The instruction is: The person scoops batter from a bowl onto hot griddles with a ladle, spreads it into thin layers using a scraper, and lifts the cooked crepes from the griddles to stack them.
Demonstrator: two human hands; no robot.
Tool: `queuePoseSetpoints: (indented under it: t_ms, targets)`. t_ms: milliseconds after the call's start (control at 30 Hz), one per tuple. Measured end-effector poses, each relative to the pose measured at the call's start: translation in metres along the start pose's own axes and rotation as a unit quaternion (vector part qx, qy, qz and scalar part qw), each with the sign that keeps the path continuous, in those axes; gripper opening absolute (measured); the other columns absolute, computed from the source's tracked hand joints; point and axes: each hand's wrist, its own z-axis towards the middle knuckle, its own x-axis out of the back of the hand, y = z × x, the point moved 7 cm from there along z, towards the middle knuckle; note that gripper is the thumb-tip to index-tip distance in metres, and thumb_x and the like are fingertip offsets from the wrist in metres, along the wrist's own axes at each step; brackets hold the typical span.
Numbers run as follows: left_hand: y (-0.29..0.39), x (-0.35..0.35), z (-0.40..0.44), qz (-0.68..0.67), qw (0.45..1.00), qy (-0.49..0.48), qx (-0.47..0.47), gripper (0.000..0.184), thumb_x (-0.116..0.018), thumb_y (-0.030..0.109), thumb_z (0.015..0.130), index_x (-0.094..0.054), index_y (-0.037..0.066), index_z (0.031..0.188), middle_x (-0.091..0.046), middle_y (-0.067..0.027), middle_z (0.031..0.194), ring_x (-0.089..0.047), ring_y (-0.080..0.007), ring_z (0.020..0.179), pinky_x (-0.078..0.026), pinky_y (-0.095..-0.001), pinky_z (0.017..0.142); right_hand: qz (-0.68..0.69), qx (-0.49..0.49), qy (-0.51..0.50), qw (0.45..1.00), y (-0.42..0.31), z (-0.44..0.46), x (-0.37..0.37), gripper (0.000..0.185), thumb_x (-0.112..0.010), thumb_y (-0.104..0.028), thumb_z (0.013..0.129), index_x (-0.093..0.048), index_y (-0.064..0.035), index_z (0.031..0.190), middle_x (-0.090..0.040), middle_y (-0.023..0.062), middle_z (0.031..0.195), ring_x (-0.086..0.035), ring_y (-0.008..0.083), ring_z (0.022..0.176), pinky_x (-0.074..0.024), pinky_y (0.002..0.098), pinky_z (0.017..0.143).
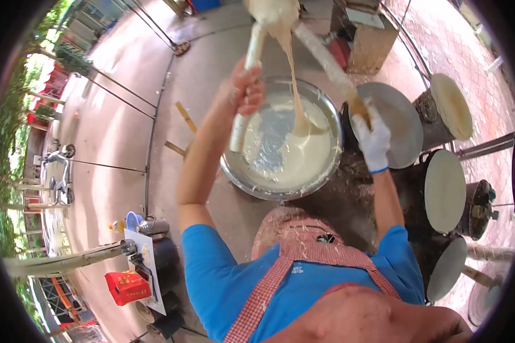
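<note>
My bare left hand [247, 91] is wrapped around a white rod [254, 48], whose lower end sticks out below the fist. In a white glove, my right hand [372, 137] closes on the yellowish grip end of a long, batter-coated stick [326, 54]. Both tools run up to a thick lump of pale, sticky batter [274, 12], partly cut off by the top edge. From the lump a stretchy strand [294, 80] hangs into a wide metal basin [225, 166]. More pale batter [306, 154] lies in the basin, beside a greyish, shiny patch.
Several round griddles stand at the right, among them a grey one [392, 123] and a pale one [445, 191]. A board [137, 240] with a red packet [127, 287] is at lower left. Two wooden sticks [185, 117] jut out left of the basin. A scooter [57, 174] stands farther left.
</note>
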Motion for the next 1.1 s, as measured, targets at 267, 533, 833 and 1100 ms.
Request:
queuePoseSetpoints:
  t_ms: [267,533,833,1100]
  targets:
    - [0.069,0.009,-0.073,0.179,0.942,0.018,-0.282,0.026,-0.056,0.023,0.082,-0.044,0.019,0.105,-0.038,0.0021,0.053,-0.035,-0.0061,0.034,-0.028,-0.0177,0.028,0.333,-0.151,-0.076,0.928,-0.019,0.004,-0.015,0.033,-0.060,-0.012,0.079,-0.055,0.0038,0.108,-0.061,0.0068,0.086,-0.055,0.0110,0.073,-0.0451,0.0234,0.066]
    - [-0.145,0.091,-0.069,-0.377,0.889,-0.044,0.256,0.009,-0.041,0.017,0.091,-0.045,0.010,0.093,-0.032,0.0016,0.052,-0.030,-0.0052,0.038,-0.025,-0.0163,0.027,0.120,-0.380,-0.281,0.873,0.047,-0.206,-0.016,0.023,-0.065,-0.022,0.074,-0.063,-0.0018,0.084,-0.049,-0.0017,0.055,-0.044,0.0057,0.046,-0.0317,0.0220,0.039]
    - [-0.161,0.034,-0.050,-0.281,0.862,-0.300,0.295,0.018,-0.043,0.022,0.090,-0.044,0.007,0.081,-0.032,0.0004,0.051,-0.026,-0.0056,0.034,-0.023,-0.0179,0.026,0.190,-0.420,-0.166,0.872,0.011,-0.217,0.002,0.033,-0.062,-0.030,0.076,-0.060,-0.0054,0.098,-0.056,0.0028,0.066,-0.050,0.0085,0.054,-0.0372,0.0262,0.041]
    - [-0.264,-0.027,0.006,-0.438,0.829,-0.055,0.343,0.024,-0.038,0.014,0.089,-0.035,0.006,0.067,-0.033,0.0006,0.050,-0.028,-0.0083,0.034,-0.033,-0.0194,0.034,-0.123,-0.362,-0.208,0.900,0.074,-0.346,0.125,0.040,-0.059,-0.040,0.074,-0.061,-0.0088,0.099,-0.062,0.0138,0.088,-0.060,0.0275,0.083,-0.0460,0.0340,0.072]
